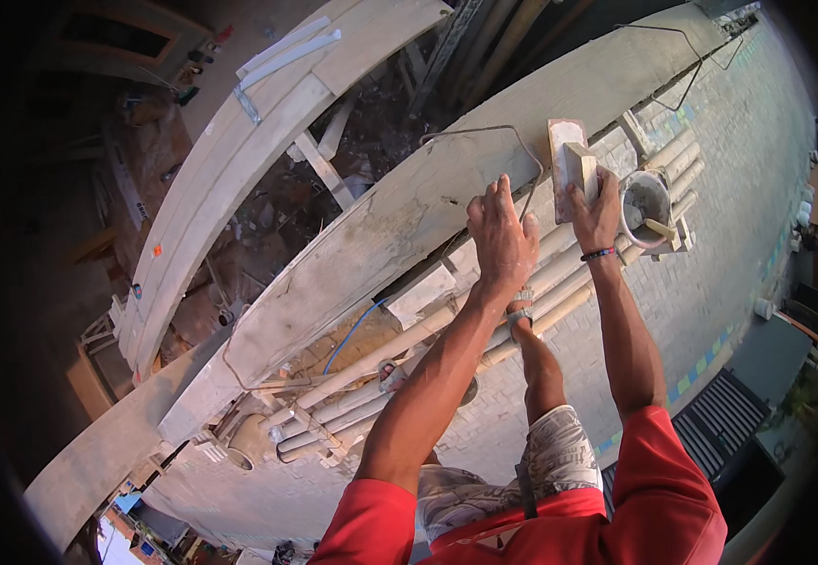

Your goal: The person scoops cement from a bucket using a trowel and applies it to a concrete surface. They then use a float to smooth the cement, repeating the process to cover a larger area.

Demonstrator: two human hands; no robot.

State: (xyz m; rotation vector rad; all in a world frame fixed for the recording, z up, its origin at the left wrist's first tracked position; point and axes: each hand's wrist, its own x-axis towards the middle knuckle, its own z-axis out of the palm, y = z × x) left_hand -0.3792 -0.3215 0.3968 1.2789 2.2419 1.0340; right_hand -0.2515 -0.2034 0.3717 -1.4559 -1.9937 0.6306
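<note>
Float is gripped by R hand, L hand held loosely spread; beam apparently mostly coated, rough patches left, w/ mortar unused in bucket.

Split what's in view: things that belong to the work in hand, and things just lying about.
Likely part of the work:
wooden board with block handle, gripped in the right hand
bucket beside that hand
poles underfoot

Apparently just lying about:
pale strips on the curved ledge
thin blue hose or cable

Downward fisheye from head, dark rim unclear
</note>
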